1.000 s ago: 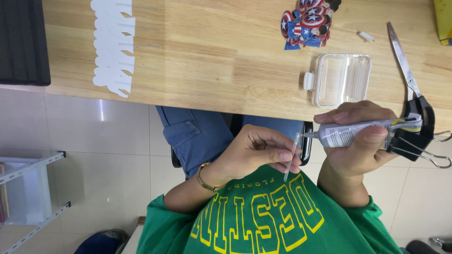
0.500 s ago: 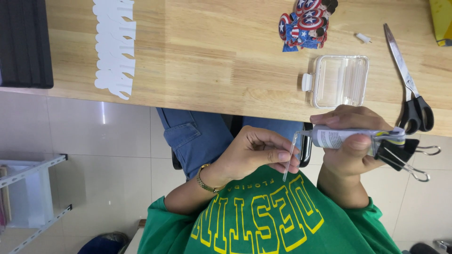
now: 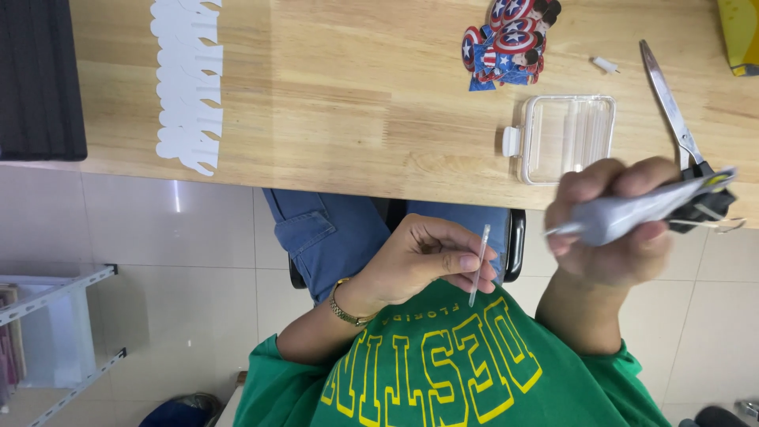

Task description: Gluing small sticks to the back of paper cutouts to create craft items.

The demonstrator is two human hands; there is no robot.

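My left hand (image 3: 419, 265), with a gold bracelet at the wrist, pinches a thin clear plastic stick (image 3: 478, 267) over my lap, below the table edge. My right hand (image 3: 609, 241) is closed around a grey squeeze tube (image 3: 632, 212), which is blurred by motion. The tube's pointed nozzle faces left toward the stick, with a small gap between them. A black binder clip (image 3: 705, 207) is clamped on the tube's rear end.
On the wooden table (image 3: 356, 95) lie a clear plastic box (image 3: 565, 138), scissors (image 3: 668, 103), a pile of round star-patterned cutouts (image 3: 510, 39), a small white cap (image 3: 606, 65), a strip of white paper shapes (image 3: 190, 79) and a black pad (image 3: 39, 79). A yellow object (image 3: 739, 32) sits at the right corner.
The tube's nozzle was at the top of the stick a second ago. My right hand has since drawn it off to the right and tilted it. My left hand has barely moved.
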